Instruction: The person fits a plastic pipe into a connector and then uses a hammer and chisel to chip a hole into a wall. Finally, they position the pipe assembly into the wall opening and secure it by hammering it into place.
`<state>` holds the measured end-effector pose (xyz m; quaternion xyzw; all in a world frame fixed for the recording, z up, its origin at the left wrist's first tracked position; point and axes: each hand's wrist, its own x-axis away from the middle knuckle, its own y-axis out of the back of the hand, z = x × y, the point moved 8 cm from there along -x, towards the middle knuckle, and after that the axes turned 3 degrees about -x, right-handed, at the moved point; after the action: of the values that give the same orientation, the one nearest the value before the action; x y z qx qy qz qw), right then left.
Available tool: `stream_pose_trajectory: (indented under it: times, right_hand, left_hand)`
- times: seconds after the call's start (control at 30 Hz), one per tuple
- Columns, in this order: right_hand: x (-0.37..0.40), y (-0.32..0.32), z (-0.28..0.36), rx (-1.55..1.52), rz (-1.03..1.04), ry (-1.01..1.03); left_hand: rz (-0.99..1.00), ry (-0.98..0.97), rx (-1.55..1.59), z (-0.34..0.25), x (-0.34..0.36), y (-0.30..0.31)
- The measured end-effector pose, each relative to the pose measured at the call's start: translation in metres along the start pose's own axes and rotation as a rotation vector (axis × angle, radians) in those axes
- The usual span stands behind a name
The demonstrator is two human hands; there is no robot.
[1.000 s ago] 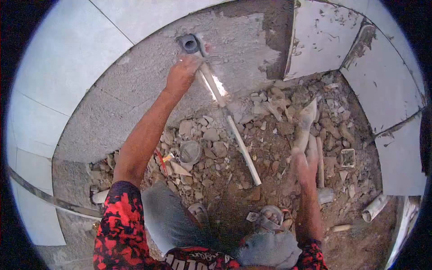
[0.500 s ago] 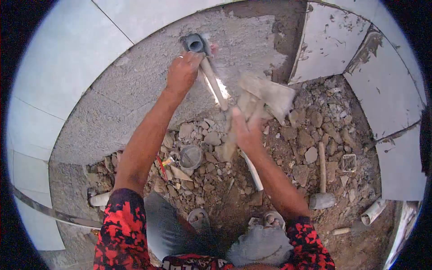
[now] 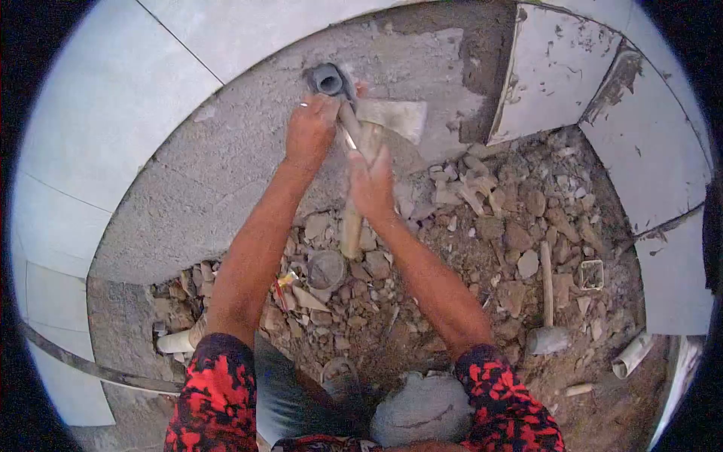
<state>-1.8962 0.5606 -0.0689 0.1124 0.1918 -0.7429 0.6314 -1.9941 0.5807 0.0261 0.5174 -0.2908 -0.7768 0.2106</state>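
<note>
Soft, even daylight around my fingers [image 3: 380, 162], faint shadows below them; far out, the edges bend into black.

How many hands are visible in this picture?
2. The left hand grips the pipe under the grey fitting; the right hand, just beside it, holds a trowel at the wall.

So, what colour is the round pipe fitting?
Round plastic pipe fitting: dark grey, best in the head view.

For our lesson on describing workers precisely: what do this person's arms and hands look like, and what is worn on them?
The left sleeve and right sleeve are short, red with black blotches. The left forearm and right forearm are uncovered. The left hand and right hand wear no gloves.
</note>
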Motion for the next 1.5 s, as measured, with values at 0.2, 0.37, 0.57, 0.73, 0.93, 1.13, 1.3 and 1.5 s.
stream_pose_trajectory:
  times: [0.2, 0.37, 0.57, 0.73, 0.93, 1.13, 1.3, 1.5]
  right_hand:
    - [0.015, -0.007, -0.045, -0.509, -0.122, -0.303]
    - [0.009, -0.017, -0.011, -0.551, 0.065, -0.285]
    - [0.012, -0.027, -0.054, -0.372, 0.049, -0.236]
    - [0.029, 0.021, -0.01, -0.677, 0.0, -0.559]
    - [0.037, 0.066, -0.033, -0.252, 0.134, -0.376]
    - [0.045, 0.049, 0.003, -0.411, 0.116, -0.532]
    - [0.019, 0.037, 0.0, 0.142, 0.073, -0.133]
    - [0.009, 0.015, -0.031, -0.369, 0.002, -0.281]
  left_hand:
    - [0.033, 0.013, -0.053, -0.001, 0.003, 0.0]
    - [-0.023, -0.019, -0.087, 0.001, 0.003, -0.001]
    - [-0.129, -0.011, -0.024, -0.005, 0.0, 0.014]
    - [0.029, 0.136, 0.068, 0.001, 0.014, 0.012]
    - [0.094, 0.979, 1.034, 0.016, 0.059, -0.026]
    - [-0.116, 1.542, 1.841, -0.001, 0.049, -0.056]
    - [-0.13, 1.573, 2.036, 0.0, 0.046, -0.081]
    - [-0.061, 1.605, 2.095, 0.003, 0.052, -0.09]
